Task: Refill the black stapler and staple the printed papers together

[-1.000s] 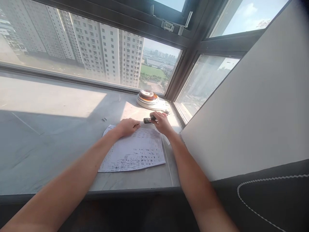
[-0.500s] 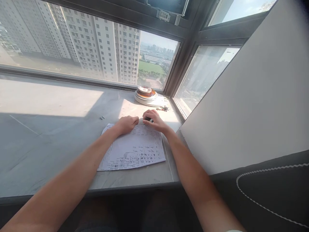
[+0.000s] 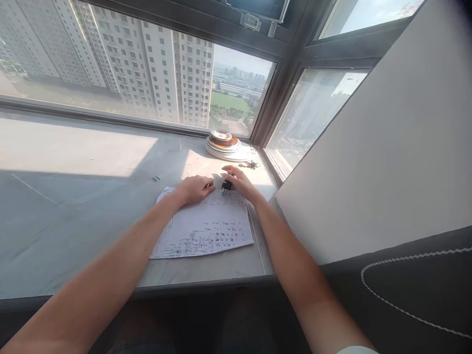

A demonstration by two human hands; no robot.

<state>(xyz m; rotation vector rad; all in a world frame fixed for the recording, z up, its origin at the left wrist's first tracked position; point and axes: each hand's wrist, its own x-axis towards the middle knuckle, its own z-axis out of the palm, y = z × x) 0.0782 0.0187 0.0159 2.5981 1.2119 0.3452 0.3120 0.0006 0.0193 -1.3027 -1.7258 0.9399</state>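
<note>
My left hand (image 3: pixel 196 189) rests at the far edge of a written-on sheet of paper (image 3: pixel 206 221), its fingers curled over and closed on that edge. Just right of it, my right hand (image 3: pixel 238 179) grips a small black tool (image 3: pixel 227 184) with a shiny, pronged metal end pointing down at the paper. It may be a small stapler, but its exact kind is hard to make out. Rows of dark handwriting cover much of the sheet, which lies on a pale stone window sill (image 3: pixel 92 221). Fingertips of both hands are partly hidden.
Behind my hands stands a stack of round discs (image 3: pixel 223 146), with a small dark tangle (image 3: pixel 249 165) beside it. Two small grey strips (image 3: pixel 157 178) lie left of the paper. Window frames border the back; a white wall (image 3: pixel 368 147) and hanging bead chain (image 3: pixel 383 300) are right.
My right hand has shifted and turned, bringing more of the black tool and its metal end into sight. The left-hand fingers have loosened slightly. The paper stays almost in place.
</note>
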